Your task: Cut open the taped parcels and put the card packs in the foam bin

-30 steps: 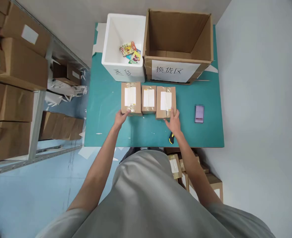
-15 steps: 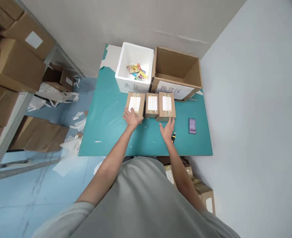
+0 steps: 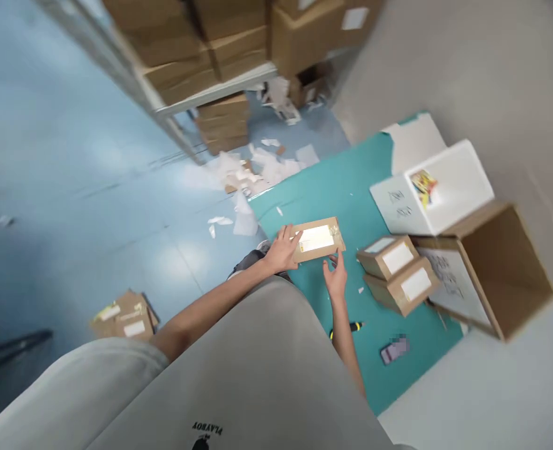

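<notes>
A small cardboard box (image 3: 316,239) with a white label and clear tape lies at the near left part of the green table. My left hand (image 3: 281,251) grips its left end, thumb and fingers over the edge. At the box's near right corner is my right hand (image 3: 335,275), fingers apart, a fingertip at or against the cardboard. To the right, two more labelled cardboard boxes (image 3: 385,257) (image 3: 405,289) sit side by side. A black and yellow utility knife (image 3: 354,327) lies partly under my right forearm.
A white foam box (image 3: 464,181) with colourful packets stands beside a large open carton (image 3: 506,269), both bearing handwritten signs. A phone (image 3: 395,350) lies on the green table (image 3: 323,194). Torn paper (image 3: 262,165) litters the floor by a shelf of cartons (image 3: 239,44); flattened cardboard (image 3: 126,315) lies left.
The view has swung left. The leftmost small box has moved away from the other two toward the table's left edge, with my left hand on it and my right hand following.
</notes>
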Demonstrator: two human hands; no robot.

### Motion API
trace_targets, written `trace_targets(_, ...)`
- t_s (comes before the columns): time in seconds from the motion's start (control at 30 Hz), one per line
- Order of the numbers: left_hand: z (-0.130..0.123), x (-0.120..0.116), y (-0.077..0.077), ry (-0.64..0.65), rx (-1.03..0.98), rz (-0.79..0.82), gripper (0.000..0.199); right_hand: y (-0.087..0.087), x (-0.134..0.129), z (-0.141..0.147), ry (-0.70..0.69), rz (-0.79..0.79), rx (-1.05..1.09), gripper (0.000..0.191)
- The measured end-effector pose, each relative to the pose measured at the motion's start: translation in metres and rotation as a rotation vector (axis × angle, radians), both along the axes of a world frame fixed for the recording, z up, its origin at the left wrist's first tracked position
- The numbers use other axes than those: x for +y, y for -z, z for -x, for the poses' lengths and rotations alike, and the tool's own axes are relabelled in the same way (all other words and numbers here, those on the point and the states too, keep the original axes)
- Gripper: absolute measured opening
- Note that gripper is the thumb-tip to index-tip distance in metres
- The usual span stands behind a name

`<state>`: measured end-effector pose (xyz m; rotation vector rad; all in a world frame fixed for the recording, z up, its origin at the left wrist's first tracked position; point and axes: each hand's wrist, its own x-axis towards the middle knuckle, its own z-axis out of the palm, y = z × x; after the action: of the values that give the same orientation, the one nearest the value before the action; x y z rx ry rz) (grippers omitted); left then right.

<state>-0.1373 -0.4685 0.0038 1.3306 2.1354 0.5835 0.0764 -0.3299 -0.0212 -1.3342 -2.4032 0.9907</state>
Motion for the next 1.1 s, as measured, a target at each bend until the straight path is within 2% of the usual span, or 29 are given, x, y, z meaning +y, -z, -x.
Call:
trace_targets(0.1,0.016,-0.042,-0.006,-0.199,0.001,-0.049,0.122,-0.014,0.005,0.050,-0.201,-0.111,-0.037,0.073)
trace_targets(0.17,0.016,-0.078,-0.013,-0.352,0.022,-0.063,0.121,-0.019,0.003,0.087,-0.307,-0.169,-0.013,0.074)
trace_targets(0.27,0.004,-0.137,-0.024,-0.585,0.073,-0.041,0.114,-0.014,-0.013,0.143,-0.568,-0.141,0.080,0.077)
trace_targets(0.37,-0.019,-0.195,-0.034,-0.801,0.091,0.021,0.109,-0.003,-0.047,0.186,-0.875,-0.032,0.131,0.075)
trace_targets(0.5,-0.056,-0.259,-0.044,-0.982,0.094,0.113,0.109,-0.002,-0.106,0.208,-1.174,0.098,0.160,0.069)
trace_targets(0.6,-0.073,-0.287,-0.049,-1.020,0.118,0.160,0.110,-0.009,-0.137,0.204,-1.269,0.134,0.161,0.066)
trace_targets(0.7,-0.072,-0.292,-0.049,-0.971,0.135,0.164,0.110,-0.015,-0.145,0.191,-1.202,0.153,0.142,0.064)
trace_targets(0.83,-0.038,-0.266,-0.044,-0.769,0.125,0.133,0.110,-0.017,-0.124,0.162,-0.930,0.138,0.127,0.061)
trace_targets(0.97,0.014,-0.217,-0.037,-0.456,0.112,0.070,0.112,-0.018,-0.096,0.128,-0.607,0.049,0.115,0.062)
trace_targets(1.1,0.063,-0.148,-0.030,-0.090,0.116,-0.001,0.115,-0.017,-0.083,0.089,-0.253,0.023,0.075,0.066)
